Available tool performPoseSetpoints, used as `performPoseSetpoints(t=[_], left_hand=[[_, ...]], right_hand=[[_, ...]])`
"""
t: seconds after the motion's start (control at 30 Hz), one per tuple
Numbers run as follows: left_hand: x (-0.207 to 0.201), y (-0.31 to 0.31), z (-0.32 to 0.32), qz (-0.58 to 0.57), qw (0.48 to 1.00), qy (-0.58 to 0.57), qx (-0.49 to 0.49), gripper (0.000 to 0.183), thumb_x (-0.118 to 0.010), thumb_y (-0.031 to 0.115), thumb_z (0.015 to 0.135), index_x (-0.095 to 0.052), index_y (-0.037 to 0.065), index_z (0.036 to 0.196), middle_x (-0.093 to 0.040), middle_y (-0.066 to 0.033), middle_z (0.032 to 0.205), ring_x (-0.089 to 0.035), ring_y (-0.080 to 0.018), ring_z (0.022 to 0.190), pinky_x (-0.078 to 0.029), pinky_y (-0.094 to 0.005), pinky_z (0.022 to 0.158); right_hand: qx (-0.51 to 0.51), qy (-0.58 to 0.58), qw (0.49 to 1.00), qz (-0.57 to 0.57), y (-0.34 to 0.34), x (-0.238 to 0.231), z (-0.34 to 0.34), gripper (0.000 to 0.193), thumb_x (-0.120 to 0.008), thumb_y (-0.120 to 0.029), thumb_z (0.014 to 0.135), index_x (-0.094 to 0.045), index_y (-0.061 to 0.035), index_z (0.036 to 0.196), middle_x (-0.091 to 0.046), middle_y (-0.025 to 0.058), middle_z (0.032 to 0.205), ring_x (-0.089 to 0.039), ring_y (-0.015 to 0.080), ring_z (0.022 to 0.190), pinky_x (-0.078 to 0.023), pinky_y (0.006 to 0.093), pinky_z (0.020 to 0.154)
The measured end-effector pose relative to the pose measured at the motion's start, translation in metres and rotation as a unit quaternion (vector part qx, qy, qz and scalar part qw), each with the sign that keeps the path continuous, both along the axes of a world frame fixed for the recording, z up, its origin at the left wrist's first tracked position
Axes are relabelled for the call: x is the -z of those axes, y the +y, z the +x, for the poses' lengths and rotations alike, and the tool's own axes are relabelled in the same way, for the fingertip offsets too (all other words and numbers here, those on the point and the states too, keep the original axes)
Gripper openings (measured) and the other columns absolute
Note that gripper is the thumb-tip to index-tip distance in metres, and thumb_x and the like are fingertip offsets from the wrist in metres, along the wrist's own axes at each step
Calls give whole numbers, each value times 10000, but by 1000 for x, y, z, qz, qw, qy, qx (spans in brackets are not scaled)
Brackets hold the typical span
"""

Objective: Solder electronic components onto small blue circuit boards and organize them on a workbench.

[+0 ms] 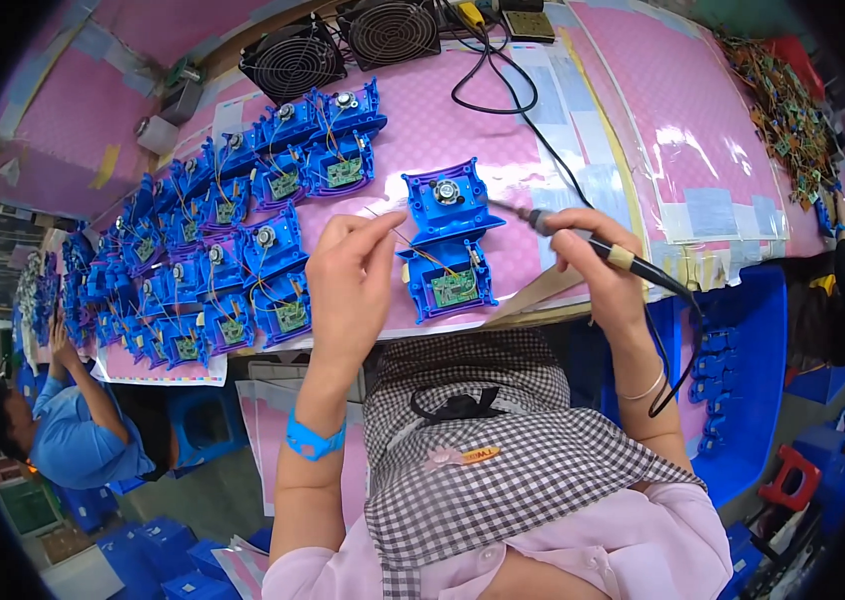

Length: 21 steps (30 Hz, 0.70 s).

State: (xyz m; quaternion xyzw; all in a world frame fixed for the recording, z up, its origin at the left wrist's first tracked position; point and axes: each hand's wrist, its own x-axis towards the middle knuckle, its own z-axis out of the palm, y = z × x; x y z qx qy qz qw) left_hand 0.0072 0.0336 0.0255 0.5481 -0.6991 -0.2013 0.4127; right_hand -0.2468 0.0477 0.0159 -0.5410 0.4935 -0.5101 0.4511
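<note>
My left hand [351, 285] is raised left of a blue plastic housing, thumb and forefinger pinched on a thin wire [399, 234]. In my right hand [603, 275] is a soldering iron [540, 220], its tip pointing left at the housing's right edge. Whether the tip touches anything, I cannot tell. The upper housing half [431, 222] carries a round metal-rimmed speaker [446, 191]. Nearer me lies the lower half [421, 300], with a green circuit board [455, 288] and thin coloured wires inside.
Rows of similar blue housings [278, 245] cover the left side. Two black fans [393, 32] stand at the back. The iron's black cable [558, 150] crosses the pink table cover. Loose wired boards [778, 110] are heaped far right, above a blue bin [758, 400]. A co-worker [93, 435] sits at left.
</note>
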Motion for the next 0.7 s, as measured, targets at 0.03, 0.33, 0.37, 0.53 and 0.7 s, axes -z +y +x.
performPoseSetpoints(t=[0.03,0.33,0.37,0.53,0.7], left_hand=[[0,-1,-8,20,999,-7,-40,113,-653,4,810,-708,24,907,-629,-49,804,-566,-92,632,-432,-216,543],[12,-16,-26,22,999,-10,-22,82,-667,26,743,-692,6,819,-627,-115,735,-617,-219,594,-467,-329,547],[14,-18,-26,23,999,-10,-22,82,-667,26,743,-692,6,819,-627,-115,735,-617,-219,594,-467,-329,547],[18,-24,-27,10,999,-45,-25,85,-680,18,743,-708,11,823,-659,-79,780,-584,-115,551,-450,-245,516],[19,-26,-28,12,998,-52,-25,88,-681,21,741,-707,11,824,-658,-83,776,-587,-120,549,-452,-250,516]], right_hand=[[-7,-13,1000,10,0,3,4,172,-617,-56,848,-669,35,984,-643,101,808,-580,112,652,-463,231,603],[-1,-52,998,19,-10,19,12,204,-610,-80,869,-668,47,1017,-655,116,780,-593,121,612,-480,232,562],[-3,-60,998,17,-11,20,12,206,-608,-84,871,-667,47,1017,-654,117,777,-592,122,609,-480,233,560],[-10,-76,997,25,-13,21,11,212,-600,-94,877,-666,50,1019,-653,118,773,-590,123,606,-479,234,560],[-10,-45,999,10,-12,22,10,213,-597,-90,877,-665,50,1023,-657,117,772,-595,124,610,-478,231,571]])
